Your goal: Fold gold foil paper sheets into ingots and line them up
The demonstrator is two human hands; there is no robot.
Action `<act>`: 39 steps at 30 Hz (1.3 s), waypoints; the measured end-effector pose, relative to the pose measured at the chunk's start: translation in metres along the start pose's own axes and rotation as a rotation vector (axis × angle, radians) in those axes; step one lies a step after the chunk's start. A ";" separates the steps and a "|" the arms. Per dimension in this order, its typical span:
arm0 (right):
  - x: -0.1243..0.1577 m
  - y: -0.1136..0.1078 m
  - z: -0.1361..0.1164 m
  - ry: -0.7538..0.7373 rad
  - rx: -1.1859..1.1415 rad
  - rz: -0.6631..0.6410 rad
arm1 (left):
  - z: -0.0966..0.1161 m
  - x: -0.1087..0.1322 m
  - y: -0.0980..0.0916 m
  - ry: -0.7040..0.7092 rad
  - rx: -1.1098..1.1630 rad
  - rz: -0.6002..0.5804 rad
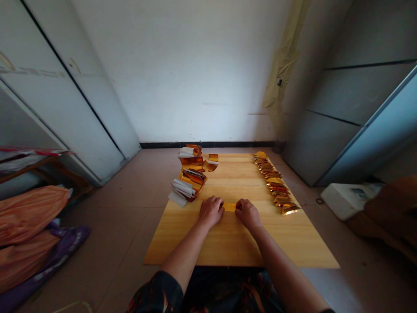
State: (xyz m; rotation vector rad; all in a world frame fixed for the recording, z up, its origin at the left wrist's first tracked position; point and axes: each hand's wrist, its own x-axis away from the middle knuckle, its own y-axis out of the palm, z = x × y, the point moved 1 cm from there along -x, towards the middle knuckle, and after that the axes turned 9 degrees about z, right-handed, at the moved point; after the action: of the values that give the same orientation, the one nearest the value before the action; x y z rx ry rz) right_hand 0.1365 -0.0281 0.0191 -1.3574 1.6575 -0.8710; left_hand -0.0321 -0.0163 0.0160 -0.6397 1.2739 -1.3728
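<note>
Between my two hands a small sheet of gold foil paper [230, 207] lies stretched sideways, low over the wooden board. My left hand [211, 210] pinches its left end with curled fingers. At the right end, my right hand [247, 212] is closed on the same sheet. Stacks of gold paper [193, 179] with pale backs sit to the left, curled and partly fanned out. A long row of folded gold paper pieces [276, 187] runs down the board's right side. The fingertips are partly hidden behind the knuckles.
The wooden board [202, 248] serves as a low tabletop in front of me. Cabinets [65, 87] stand on the left, grey ones [339, 100] on the right. A white box [343, 201] rests on the right floor; orange bags [32, 213] lie on the left.
</note>
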 end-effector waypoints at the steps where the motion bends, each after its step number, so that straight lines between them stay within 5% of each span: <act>1: -0.001 0.000 0.002 -0.003 -0.017 -0.003 | -0.002 0.000 0.000 0.014 0.011 -0.001; 15: -0.006 0.006 0.004 0.003 0.041 0.027 | -0.010 0.000 0.003 0.038 0.059 0.000; 25: 0.004 -0.001 0.003 -0.090 -0.040 0.133 | -0.012 0.009 0.005 0.031 0.185 0.150; 39: 0.015 0.000 0.017 -0.199 0.025 0.169 | -0.011 0.015 0.003 0.182 0.140 0.148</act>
State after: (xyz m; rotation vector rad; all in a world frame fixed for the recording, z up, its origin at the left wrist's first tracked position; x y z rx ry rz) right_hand 0.1501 -0.0430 0.0097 -1.2252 1.5746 -0.6354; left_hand -0.0445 -0.0260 0.0057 -0.3237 1.3271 -1.4068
